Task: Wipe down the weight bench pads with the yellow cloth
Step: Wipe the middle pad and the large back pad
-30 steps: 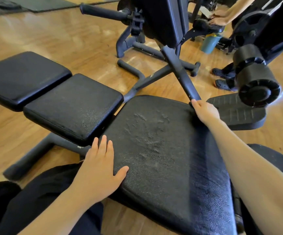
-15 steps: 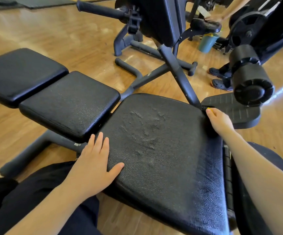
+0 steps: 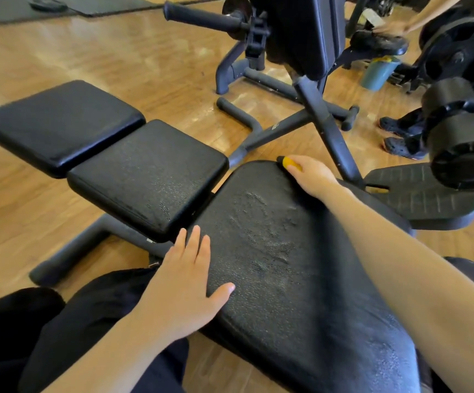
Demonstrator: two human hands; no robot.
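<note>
Three black bench pads lie in a row: a large worn pad (image 3: 281,251) nearest me, a middle pad (image 3: 147,177) and a far pad (image 3: 59,126) at the left. My left hand (image 3: 184,282) rests flat on the large pad's left edge, fingers straight. My right hand (image 3: 309,174) is at the pad's far edge and grips the bunched yellow cloth (image 3: 289,163), of which only a small part shows under the fingers.
A black machine frame (image 3: 323,120) rises just behind the large pad, with a footplate (image 3: 417,194) and roller (image 3: 462,154) to the right. Another person's feet (image 3: 400,137) and a teal cup (image 3: 377,72) are at the back right. Wooden floor (image 3: 116,61) lies beyond the pads.
My right hand slid left along the large pad's far edge, away from the frame's post, and the yellow cloth now shows under its fingers. My left hand stayed flat on the pad.
</note>
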